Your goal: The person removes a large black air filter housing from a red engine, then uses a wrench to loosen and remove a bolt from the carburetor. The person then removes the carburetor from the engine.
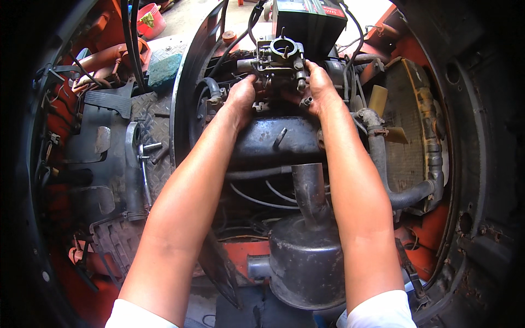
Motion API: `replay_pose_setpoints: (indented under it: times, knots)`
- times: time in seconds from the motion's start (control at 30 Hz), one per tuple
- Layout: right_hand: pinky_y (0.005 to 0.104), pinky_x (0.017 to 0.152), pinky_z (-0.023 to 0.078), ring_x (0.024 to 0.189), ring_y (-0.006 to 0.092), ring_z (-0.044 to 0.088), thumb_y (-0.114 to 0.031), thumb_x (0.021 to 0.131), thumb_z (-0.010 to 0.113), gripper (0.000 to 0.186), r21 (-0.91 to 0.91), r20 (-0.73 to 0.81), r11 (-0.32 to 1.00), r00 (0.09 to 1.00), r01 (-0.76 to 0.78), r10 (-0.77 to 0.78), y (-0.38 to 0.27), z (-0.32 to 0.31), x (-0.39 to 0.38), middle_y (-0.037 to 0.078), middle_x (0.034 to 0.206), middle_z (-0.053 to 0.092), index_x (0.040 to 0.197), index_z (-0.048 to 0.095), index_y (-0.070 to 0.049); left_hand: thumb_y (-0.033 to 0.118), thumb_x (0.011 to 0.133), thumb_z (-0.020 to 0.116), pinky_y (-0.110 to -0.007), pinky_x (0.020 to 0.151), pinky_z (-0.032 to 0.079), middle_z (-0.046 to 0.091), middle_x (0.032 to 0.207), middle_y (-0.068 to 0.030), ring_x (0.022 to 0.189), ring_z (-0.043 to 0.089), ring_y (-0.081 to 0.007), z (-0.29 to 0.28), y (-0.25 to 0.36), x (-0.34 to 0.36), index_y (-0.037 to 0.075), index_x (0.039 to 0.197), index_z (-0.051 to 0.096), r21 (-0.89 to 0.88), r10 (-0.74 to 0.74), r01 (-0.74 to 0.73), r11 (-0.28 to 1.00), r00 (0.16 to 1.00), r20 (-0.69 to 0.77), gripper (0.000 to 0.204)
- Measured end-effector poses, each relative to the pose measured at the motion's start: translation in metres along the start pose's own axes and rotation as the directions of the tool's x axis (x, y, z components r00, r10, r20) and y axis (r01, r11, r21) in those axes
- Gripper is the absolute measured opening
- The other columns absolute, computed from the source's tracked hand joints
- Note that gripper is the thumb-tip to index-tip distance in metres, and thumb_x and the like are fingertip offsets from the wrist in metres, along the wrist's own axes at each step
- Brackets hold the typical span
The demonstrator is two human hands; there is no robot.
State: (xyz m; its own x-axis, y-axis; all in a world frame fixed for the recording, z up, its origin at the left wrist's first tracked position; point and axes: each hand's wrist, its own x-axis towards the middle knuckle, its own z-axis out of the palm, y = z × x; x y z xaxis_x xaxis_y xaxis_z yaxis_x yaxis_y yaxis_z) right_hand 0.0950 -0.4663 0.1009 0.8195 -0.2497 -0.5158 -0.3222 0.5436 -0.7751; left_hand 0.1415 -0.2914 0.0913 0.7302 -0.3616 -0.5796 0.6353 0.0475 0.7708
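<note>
Both my arms stretch forward over an engine to a metal carburetor (268, 66) with a round open throat on top. My left hand (240, 99) grips its lower left side, the fingers partly hidden beneath it. From the right, my right hand (321, 88) holds the other side, the thumb by its upper edge. The carburetor sits upright just beyond the black valve cover (257, 143). Whether it rests on the engine or is held clear of it, I cannot tell.
A black battery (311, 30) stands behind the carburetor. The radiator (413, 123), yellow fan blades (378, 99) and a thick hose (378, 153) are at right. Nearer is a black air cleaner canister (303, 257). A ratchet wrench (146, 177) and pedal (108, 104) lie left.
</note>
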Motion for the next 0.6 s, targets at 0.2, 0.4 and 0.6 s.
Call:
replay_pose_setpoints:
  times: [0.2,0.4,0.6]
  knots:
    - [0.0536,0.09,0.062,0.105,0.0285,0.072,-0.045,0.109,0.033,0.049,0.063,-0.039,0.998,0.999,0.002,0.0,0.001,0.001,-0.003,0.013,0.113,0.074,0.126,0.063,-0.011,0.037,0.11,0.04,-0.052,0.118,0.026,0.076,0.115,-0.008,0.117,0.061,-0.0235,0.0,0.001,-0.002,0.009,0.122,0.071,-0.008,0.007,-0.007,1.0,1.0,0.012,0.043]
    - [0.0531,0.08,0.064,0.099,0.0255,0.071,-0.046,0.107,0.037,0.046,0.097,-0.026,0.995,1.0,0.018,-0.015,0.001,0.0,-0.004,0.012,0.111,0.069,0.127,0.06,-0.011,0.039,0.11,0.039,-0.053,0.121,0.022,0.073,0.124,-0.0107,0.125,0.057,-0.0263,0.0,-0.002,0.002,0.007,0.128,0.068,0.047,0.001,-0.003,0.999,0.999,0.052,0.047]
    - [0.0537,0.088,0.061,0.103,0.0275,0.072,-0.047,0.107,0.035,0.05,0.072,-0.067,0.997,0.998,-0.018,0.023,0.0,0.0,-0.002,0.012,0.109,0.073,0.125,0.063,-0.011,0.039,0.112,0.03,-0.06,0.115,0.025,0.073,0.125,-0.0046,0.13,0.056,-0.0247,-0.006,-0.006,0.016,0.015,0.13,0.063,0.149,0.036,-0.035,0.988,0.999,-0.002,0.045]
